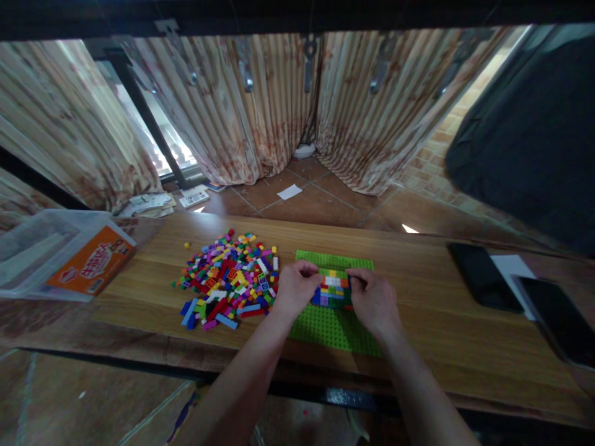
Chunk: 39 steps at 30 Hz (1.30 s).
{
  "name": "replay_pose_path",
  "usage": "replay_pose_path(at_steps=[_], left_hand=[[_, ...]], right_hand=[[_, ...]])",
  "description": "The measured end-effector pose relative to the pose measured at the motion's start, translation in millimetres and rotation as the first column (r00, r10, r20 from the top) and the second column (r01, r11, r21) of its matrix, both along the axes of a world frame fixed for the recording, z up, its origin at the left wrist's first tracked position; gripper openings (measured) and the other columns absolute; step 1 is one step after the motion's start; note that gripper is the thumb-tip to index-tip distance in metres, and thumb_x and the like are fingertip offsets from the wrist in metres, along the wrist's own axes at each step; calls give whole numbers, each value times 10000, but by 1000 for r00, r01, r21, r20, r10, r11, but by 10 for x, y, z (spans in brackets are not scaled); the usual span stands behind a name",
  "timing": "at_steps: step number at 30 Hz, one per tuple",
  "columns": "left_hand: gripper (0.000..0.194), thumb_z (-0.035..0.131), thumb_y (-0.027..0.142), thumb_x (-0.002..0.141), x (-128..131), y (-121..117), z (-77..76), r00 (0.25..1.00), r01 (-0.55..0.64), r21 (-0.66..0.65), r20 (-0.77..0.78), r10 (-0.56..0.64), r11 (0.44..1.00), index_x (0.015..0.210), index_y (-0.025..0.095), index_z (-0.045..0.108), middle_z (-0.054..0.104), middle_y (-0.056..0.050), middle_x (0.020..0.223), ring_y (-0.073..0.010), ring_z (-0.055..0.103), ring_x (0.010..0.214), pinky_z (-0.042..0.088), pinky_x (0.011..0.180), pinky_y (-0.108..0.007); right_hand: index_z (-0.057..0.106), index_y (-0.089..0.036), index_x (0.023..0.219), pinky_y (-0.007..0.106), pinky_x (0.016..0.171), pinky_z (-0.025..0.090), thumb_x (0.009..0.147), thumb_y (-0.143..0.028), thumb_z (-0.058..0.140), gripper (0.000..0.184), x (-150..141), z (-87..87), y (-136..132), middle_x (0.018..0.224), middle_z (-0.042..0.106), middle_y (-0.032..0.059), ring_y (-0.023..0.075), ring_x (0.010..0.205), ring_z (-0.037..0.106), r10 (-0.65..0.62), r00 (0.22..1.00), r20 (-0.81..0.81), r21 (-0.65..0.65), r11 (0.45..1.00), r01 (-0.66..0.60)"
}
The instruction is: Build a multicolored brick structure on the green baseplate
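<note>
A green baseplate [334, 331] lies on the wooden table, with a block of multicoloured toy bricks [333, 290] on its middle. My left hand [297, 286] is at the left side of this block, thumb and fingers closed against its edge. On the opposite side my right hand [374, 297] has its fingers bent round the right edge. The fingertips of both hands touch the block, and parts of its sides are hidden behind them. Just left of my left hand spreads a pile of loose bricks [232, 275] in many colours and sizes.
A clear plastic box [28, 260] with an orange label stands at the table's left end. On the right lie a black phone-like slab [483, 279], a white paper [511, 267] and another dark device [558, 316]. Curtains [279, 111] hang beyond the table [427, 297].
</note>
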<state>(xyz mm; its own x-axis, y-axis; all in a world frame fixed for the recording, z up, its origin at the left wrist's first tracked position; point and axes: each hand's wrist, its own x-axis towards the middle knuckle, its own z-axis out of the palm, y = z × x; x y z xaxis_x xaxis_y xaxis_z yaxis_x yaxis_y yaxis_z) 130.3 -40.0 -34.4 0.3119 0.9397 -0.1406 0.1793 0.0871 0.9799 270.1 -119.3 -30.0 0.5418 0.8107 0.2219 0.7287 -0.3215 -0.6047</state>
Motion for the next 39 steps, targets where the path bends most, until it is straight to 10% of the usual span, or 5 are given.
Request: replay_pose_path(at_steps=[11,39], left_hand=[[231,488,115,819,-154,21,91,1000,12,-139,7,-11,990,920,149,693,609,13,654,-109,580,529,469,494,-214],[269,493,118,843,-164,-63,157,898,187,338,-439,-22,922,1028,155,686,735,-86,952,-206,685,886,537,857,-316]], right_hand=[[750,-188,982,393,783,524,839,-256,471,321,206,-6,-61,946,772,107,259,854,714,-7,996,-87,-51,999,2],[738,-213,1051,400,735,481,828,-397,443,414,221,-31,-13,930,755,104,291,822,690,30,999,41,-270,963,-18]])
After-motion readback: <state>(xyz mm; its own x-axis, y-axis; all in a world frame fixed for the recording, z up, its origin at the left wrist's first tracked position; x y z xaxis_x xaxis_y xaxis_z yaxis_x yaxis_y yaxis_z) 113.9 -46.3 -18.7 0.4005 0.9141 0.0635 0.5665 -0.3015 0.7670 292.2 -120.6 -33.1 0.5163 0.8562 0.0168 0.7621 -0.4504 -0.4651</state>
